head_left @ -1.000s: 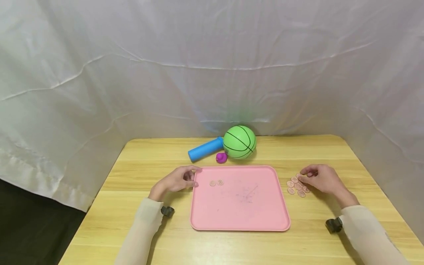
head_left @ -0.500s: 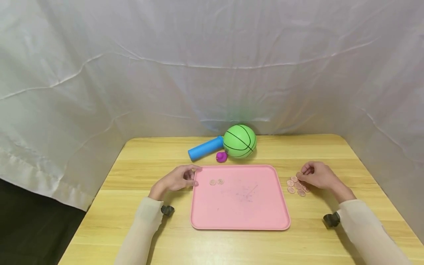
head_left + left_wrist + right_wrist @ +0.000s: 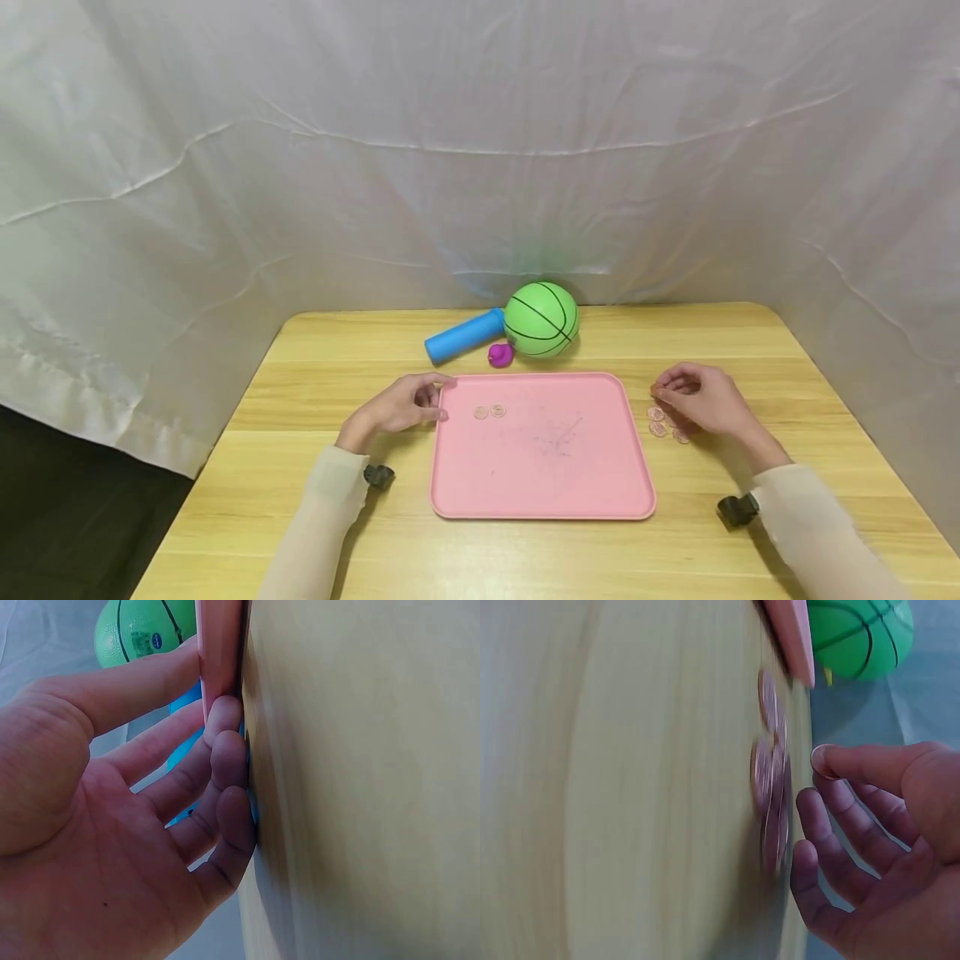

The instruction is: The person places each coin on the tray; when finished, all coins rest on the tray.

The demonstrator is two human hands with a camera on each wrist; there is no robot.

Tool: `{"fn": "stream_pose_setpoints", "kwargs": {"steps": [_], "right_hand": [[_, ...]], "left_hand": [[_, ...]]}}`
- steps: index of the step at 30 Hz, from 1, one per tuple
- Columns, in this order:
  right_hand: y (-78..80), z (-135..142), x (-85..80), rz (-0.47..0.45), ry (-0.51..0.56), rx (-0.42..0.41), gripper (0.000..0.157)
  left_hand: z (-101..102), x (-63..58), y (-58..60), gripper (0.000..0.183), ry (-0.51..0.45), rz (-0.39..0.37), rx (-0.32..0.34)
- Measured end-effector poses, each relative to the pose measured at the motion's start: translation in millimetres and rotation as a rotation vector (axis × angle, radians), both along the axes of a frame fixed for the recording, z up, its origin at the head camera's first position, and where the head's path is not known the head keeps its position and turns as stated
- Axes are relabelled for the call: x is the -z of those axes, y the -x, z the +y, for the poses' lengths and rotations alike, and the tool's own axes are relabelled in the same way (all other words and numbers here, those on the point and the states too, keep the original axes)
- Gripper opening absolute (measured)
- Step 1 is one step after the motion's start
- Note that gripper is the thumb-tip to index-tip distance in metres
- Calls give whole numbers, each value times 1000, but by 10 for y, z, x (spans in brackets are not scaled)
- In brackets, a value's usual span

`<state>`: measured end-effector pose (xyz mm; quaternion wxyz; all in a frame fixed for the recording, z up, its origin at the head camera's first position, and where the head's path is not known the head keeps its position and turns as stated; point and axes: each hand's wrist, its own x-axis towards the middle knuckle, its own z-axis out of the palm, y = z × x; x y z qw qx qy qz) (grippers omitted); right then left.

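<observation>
My left hand point(image 3: 405, 403) holds the pink tray point(image 3: 540, 496) at its far left corner. In the left wrist view, the thumb lies against the tray's rim point(image 3: 220, 652) and the other fingers curl beside it, just over the tabletop. Two copper-coloured coins point(image 3: 498, 411) lie side by side in the tray's upper left part. To the right of the tray, my right hand point(image 3: 708, 402) pinches a copper-coloured coin point(image 3: 657, 390) between thumb and fingertips, slightly above the table. Below that hand lies a cluster of several coins point(image 3: 657, 429), partly hidden by it.
Behind the tray sit a green ball point(image 3: 542, 320), a blue cylinder point(image 3: 465, 336) and a small purple rubber duck point(image 3: 500, 356). The wooden table point(image 3: 360, 550) ends at pale cloth walls point(image 3: 480, 208) at the back and sides.
My right hand has lifted a coin off the cluster and moved left toward the tray. The left hand and the tray stay where they were.
</observation>
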<state>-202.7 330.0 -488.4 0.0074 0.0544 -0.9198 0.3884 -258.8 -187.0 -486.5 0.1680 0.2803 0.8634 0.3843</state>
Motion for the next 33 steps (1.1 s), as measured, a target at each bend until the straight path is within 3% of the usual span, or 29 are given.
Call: {"fn": "stream_pose_setpoints", "kwargs": {"steps": [13,33], "right_hand": [[68,-675,-112,-54,109,-38,20],[324,-1423,-92,-82,96,-202,11]], "left_hand": [[-22,6,12,54,-20,12,13],[-15,18,9,55,-14,-11,-6]]}}
